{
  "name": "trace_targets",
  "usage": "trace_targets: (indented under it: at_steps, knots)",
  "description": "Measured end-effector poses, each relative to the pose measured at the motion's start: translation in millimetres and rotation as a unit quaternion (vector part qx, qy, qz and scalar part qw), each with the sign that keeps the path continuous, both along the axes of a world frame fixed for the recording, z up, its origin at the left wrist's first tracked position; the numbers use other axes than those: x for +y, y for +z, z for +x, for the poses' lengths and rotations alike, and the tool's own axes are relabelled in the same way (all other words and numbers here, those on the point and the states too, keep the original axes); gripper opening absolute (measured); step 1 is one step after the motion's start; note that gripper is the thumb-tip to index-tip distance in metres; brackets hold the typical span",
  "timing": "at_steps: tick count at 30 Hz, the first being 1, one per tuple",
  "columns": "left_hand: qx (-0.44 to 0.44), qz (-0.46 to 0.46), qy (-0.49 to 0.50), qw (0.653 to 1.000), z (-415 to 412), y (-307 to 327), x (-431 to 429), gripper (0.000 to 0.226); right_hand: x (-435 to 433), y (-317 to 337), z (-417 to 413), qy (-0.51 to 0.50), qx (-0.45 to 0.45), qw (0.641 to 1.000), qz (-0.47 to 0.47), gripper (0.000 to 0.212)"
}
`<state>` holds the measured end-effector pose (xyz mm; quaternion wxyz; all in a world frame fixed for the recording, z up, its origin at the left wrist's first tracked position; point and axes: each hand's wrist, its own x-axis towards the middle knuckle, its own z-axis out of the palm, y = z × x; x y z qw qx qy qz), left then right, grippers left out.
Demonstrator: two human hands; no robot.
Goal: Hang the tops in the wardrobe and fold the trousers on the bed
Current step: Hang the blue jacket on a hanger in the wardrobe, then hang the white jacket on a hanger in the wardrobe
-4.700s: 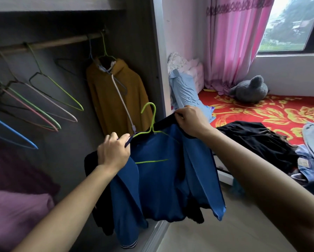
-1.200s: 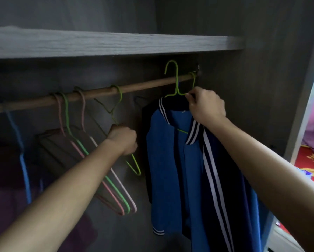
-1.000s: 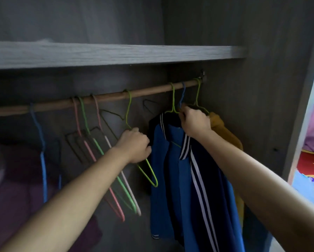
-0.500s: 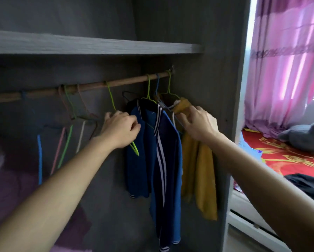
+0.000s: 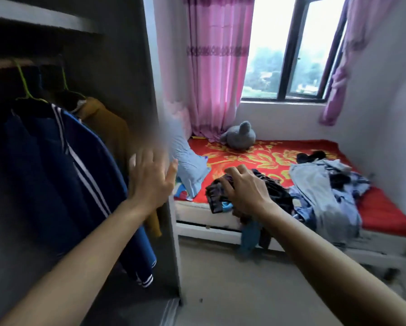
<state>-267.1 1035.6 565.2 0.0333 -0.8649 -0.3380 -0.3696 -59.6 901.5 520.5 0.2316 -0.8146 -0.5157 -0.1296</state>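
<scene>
Hands apart, left hand (image 5: 150,182) open flat beside wardrobe wall (image 5: 126,67), right hand (image 5: 244,191) curled into crumpled dark garment (image 5: 216,196) at bed (image 5: 380,208) edge, striped blue jacket (image 5: 56,161) and mustard hoodie (image 5: 108,123) on wire hangers (image 5: 23,81) inside, pale clothes (image 5: 314,184) heaped on floral sheet (image 5: 256,156).

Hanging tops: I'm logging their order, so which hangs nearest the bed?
The mustard hoodie, hanging beside the wardrobe's side panel; the blue jacket with white stripes hangs further in, to its left.
</scene>
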Motion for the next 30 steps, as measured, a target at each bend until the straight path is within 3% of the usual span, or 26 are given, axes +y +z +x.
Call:
trace_targets:
  at_steps: [6,12,15,22,30]
  knots:
    - [0.088,-0.018,-0.09,0.992,127,-26,-83,0.062,-127,-25,98,-0.11,0.02,0.994,-0.006,0.046]
    - [0.084,0.021,-0.226,0.97,280,-37,-197,0.06,-283,-59,193,-0.227,0.06,0.972,-0.019,0.048]
    - [0.098,-0.005,-0.305,0.947,352,-55,-269,0.063,-369,-77,230,-0.305,0.084,0.948,-0.03,0.044]
    - [0.157,-0.021,-0.483,0.861,445,-109,-418,0.064,-543,-113,241,-0.486,0.144,0.861,-0.039,0.048]
    - [0.229,-0.049,-0.638,0.733,475,-179,-557,0.064,-672,-167,148,-0.664,0.191,0.717,-0.092,0.05]
